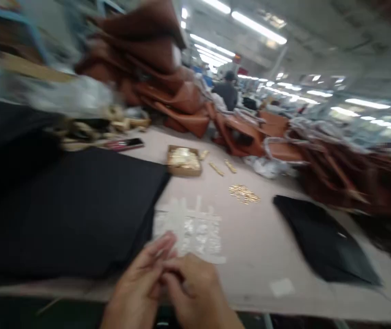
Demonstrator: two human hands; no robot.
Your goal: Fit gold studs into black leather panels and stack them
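Note:
My left hand [142,278] and my right hand [197,288] meet at the front edge of the table, fingertips pressed together. Both are closed; whatever sits between the fingers is hidden and blurred. Just beyond them lies a clear plastic sheet [200,233] with whitish strips on it. A loose pile of small gold metal pieces [244,194] lies further off to the right. Behind the sheet stands a small cardboard box [184,172] filled with gold pieces, and a few gold strips [216,169] lie beside it.
Black fabric [79,210] covers the table's left side. At the right lies a flat black piece [325,237] near a small white paper [282,287]. Brown leather bags [182,100] are heaped along the back. A phone [125,144] lies at the back left. A person [228,91] is far behind.

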